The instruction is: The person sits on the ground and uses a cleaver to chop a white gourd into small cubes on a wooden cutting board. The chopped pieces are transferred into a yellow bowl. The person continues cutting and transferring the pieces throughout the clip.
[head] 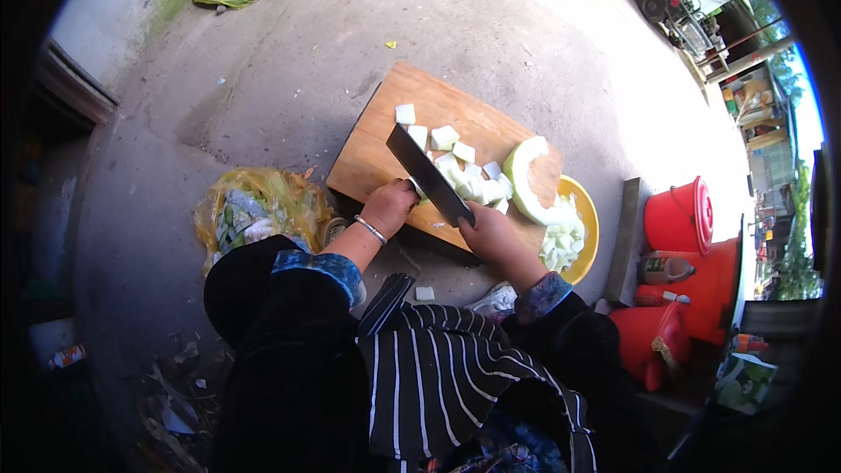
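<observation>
My right hand (493, 236) grips the handle of a dark cleaver (427, 174), its blade slanting up and left over a wooden cutting board (374, 151). By the board's near left edge, my left hand (391, 203) is closed over a pale piece, mostly hidden by the fingers and blade. White melon chunks (445, 138) lie beyond and right of the blade. A curved, pale-green-rimmed slice of melon, probably winter melon (525, 200), rests at the board's right end. Partly under that end, a yellow basin (592, 230) holds many cut pieces (563, 243).
A yellow plastic bag (295, 194) of scraps stands left of the board. One white chunk (425, 293) lies on the ground near my shoes. At the right are a concrete block (621, 243), lidded red buckets (670, 217) and a plastic bottle (667, 270).
</observation>
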The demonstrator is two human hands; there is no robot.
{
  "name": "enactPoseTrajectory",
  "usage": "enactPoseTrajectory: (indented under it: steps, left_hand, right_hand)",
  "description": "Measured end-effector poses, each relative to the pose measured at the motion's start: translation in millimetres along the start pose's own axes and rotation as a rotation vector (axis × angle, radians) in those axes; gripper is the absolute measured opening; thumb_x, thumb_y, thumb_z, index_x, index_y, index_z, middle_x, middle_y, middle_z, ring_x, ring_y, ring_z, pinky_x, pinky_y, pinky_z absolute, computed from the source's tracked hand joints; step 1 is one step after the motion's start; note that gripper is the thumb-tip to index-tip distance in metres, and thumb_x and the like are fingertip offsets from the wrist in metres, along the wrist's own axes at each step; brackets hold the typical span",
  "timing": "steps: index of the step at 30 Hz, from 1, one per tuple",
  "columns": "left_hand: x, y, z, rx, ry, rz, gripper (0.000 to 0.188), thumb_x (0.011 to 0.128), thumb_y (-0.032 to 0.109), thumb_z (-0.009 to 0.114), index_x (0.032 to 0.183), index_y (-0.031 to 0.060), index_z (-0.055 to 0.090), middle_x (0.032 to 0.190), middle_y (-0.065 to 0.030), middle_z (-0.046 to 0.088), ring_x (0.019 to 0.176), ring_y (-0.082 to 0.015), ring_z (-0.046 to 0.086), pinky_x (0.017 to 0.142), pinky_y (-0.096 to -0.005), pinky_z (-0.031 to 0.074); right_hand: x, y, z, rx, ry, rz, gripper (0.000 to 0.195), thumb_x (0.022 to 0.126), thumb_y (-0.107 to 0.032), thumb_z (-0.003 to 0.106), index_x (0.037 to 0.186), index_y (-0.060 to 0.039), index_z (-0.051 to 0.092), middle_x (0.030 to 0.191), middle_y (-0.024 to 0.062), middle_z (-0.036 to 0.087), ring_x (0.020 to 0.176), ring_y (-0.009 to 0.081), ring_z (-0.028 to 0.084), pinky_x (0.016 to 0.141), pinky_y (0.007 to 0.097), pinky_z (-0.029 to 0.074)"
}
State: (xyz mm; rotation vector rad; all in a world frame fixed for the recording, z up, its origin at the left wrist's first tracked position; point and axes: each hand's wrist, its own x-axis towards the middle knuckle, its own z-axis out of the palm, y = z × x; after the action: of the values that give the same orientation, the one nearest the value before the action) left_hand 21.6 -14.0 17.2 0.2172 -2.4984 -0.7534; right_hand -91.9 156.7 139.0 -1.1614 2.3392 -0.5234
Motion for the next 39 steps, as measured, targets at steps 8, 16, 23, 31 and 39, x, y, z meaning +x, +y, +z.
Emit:
enactPoseTrajectory:
  steps: [8,16,23,31,39]
  left_hand:
    - [4.0,2.5,-7.7,-0.013,0.010,0.025,0.007,0.070,0.003,0.064,0.076,0.0064,0.065,0.081,-0.0076,0.059,0.081,-0.0262,0.059,0.069,-0.0363,0.051]
    - [-3.0,-15.2,-15.5,-0.135,0.073,-0.182,0.007,0.072,0.005,0.069,0.078,0.0041,0.067,0.080,-0.0104,0.064,0.076,-0.0295,0.062,0.068,-0.0365,0.051]
    - [-1.7,-1.6,-5.9,-0.078,-0.019,-0.118,0.011,0.072,0.005,0.068,0.083,0.0065,0.068,0.087,-0.0100,0.063,0.078,-0.0302,0.063,0.069,-0.0382,0.052]
    - [-5.2,-1.9,-3.6,-0.141,0.010,-0.116,0.008,0.073,0.004,0.066,0.081,0.0056,0.066,0.086,-0.0105,0.061,0.078,-0.0313,0.062,0.068,-0.0380,0.052]
    - [6.3,5.7,3.9,-0.135,0.049,-0.169,0.013,0.075,0.004,0.065,0.087,0.0064,0.061,0.086,-0.0121,0.059,0.078,-0.0349,0.061,0.068,-0.0426,0.051]
  right_hand:
    - [23.4,24.5,42.1,0.059,0.012,0.017,0.025,0.084,-0.020,0.057,0.103,-0.0043,0.062,0.083,0.0229,0.065,0.081,0.0405,0.062,0.075,0.0474,0.049]
    - [4.0,-1.7,2.7,0.111,0.051,0.026,0.027,0.085,-0.019,0.056,0.106,-0.0034,0.062,0.084,0.0240,0.064,0.081,0.0410,0.062,0.075,0.0460,0.049]
    - [0.6,-2.0,7.4,0.049,0.007,0.006,0.029,0.085,-0.018,0.055,0.109,-0.0032,0.061,0.085,0.0240,0.065,0.082,0.0411,0.062,0.076,0.0471,0.049]
    - [9.2,4.3,21.0,0.187,-0.034,0.021,0.027,0.084,-0.019,0.056,0.105,-0.0018,0.061,0.085,0.0242,0.065,0.082,0.0409,0.062,0.077,0.0472,0.049]
    - [17.7,19.5,41.6,0.143,-0.028,0.081,0.025,0.083,-0.022,0.059,0.097,-0.0015,0.062,0.081,0.0241,0.063,0.082,0.0404,0.061,0.074,0.0473,0.048]
